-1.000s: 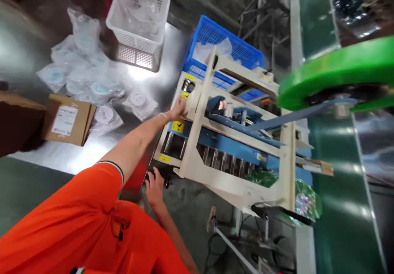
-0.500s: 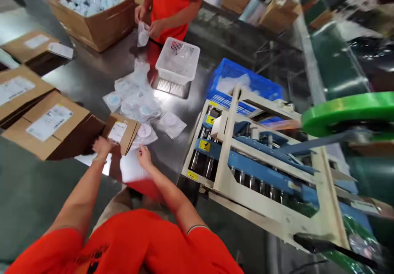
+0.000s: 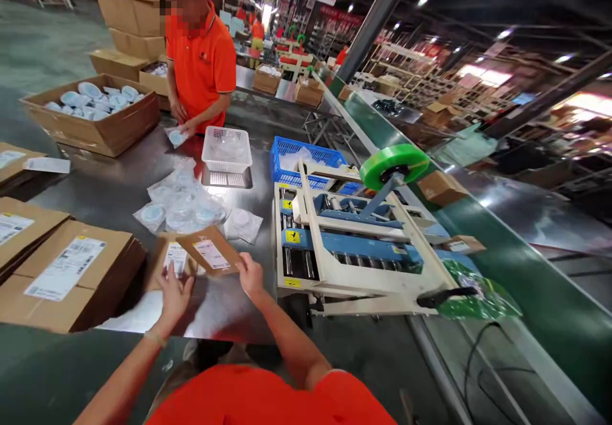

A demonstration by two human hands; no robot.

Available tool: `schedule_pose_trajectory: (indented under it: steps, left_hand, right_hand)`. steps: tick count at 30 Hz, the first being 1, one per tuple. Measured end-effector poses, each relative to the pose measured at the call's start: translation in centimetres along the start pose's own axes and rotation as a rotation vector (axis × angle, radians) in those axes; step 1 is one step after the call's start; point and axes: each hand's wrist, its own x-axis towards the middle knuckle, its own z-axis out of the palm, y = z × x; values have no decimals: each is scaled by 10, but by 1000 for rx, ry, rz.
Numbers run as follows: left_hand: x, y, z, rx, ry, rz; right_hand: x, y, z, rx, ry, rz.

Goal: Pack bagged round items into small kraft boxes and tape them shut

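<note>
A small flat cardboard box (image 3: 203, 254) with white labels is lifted just above the steel table (image 3: 115, 189). My right hand (image 3: 250, 276) grips its near right corner. My left hand (image 3: 173, 292) lies on its left side with the fingers spread against the cardboard. Just beyond the box lies a heap of clear bags (image 3: 184, 205) holding round white and blue items.
A tape sealing machine (image 3: 354, 246) with a green tape roll (image 3: 394, 162) stands right of me. A white basket (image 3: 227, 148), a blue crate (image 3: 306, 157) and stacked flat boxes (image 3: 62, 272) sit around. Across the table a person in orange (image 3: 198, 68) handles a bag beside an open carton (image 3: 93, 116).
My hands left the sealing machine and came to the table, where they took hold of the small box and raised it. My view swung up from the machine to the far side.
</note>
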Motion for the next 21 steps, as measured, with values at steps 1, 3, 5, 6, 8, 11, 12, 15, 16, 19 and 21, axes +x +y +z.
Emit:
schedule_pose_trajectory:
  steps: [1, 3, 5, 6, 8, 11, 12, 15, 16, 19, 21]
  left_hand:
    - [3, 11, -3, -5, 47, 72]
    - [12, 35, -5, 5, -30, 264]
    - [19, 55, -2, 31, -369, 417]
    - [21, 61, 2, 41, -556, 422]
    - [23, 67, 10, 50, -823, 336]
    - [29, 66, 18, 75, -887, 252]
    - [33, 67, 20, 98, -869, 250]
    - [47, 85, 24, 192, -815, 273]
    - [51, 95, 28, 216, -801, 293]
    - [54, 127, 43, 252, -766, 389]
    - [50, 140, 52, 240, -761, 471]
  right_hand:
    - [-4, 10, -25, -104, -25, -96]
    - [-14, 27, -61, -297, -120, -258]
    - [-20, 38, -78, -427, -225, -360]
    - [-21, 41, -80, -459, -265, -384]
    - [-19, 45, -79, -457, -318, -395]
    - [-18, 46, -74, -400, -309, -418]
    - [-22, 45, -73, -399, -280, -442]
    - [-49, 44, -75, -438, -194, -510]
    - [-62, 44, -76, -444, -193, -529]
    - [-99, 43, -78, -381, -314, -613]
    - [-115, 38, -78, -314, -444, -649]
